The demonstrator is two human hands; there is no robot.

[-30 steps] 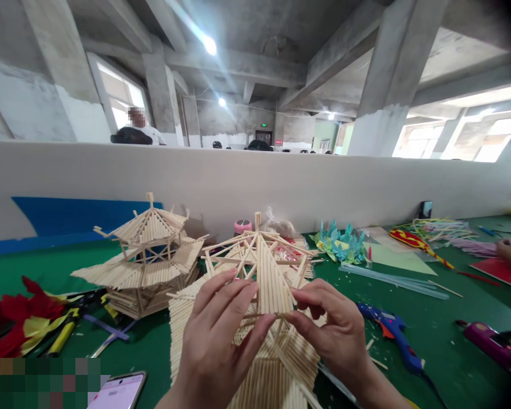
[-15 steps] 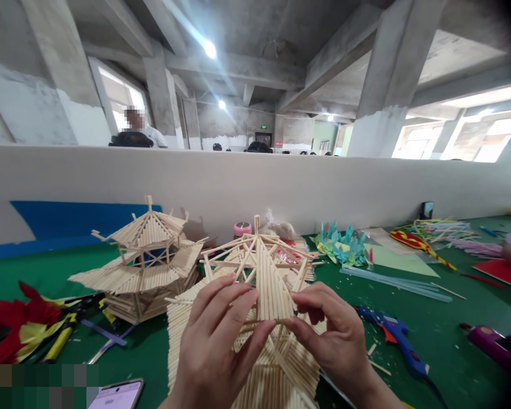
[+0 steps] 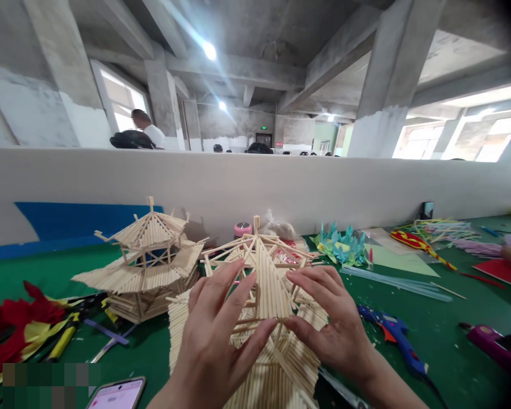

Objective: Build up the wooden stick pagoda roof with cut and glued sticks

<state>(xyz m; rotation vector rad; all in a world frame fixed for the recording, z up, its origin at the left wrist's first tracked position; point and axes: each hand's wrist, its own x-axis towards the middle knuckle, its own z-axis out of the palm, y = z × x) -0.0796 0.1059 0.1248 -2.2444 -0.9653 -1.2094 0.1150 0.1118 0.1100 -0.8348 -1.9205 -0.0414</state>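
Both splayed open, my left hand [image 3: 215, 335] and right hand [image 3: 332, 329] flank the stick roof panel [image 3: 269, 284], thumbs touching its lower edge.

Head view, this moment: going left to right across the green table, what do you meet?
Red and yellow paper flower → finished stick pagoda → left hand → triangular stick roof panel → right hand → blue glue gun → purple glue gun.
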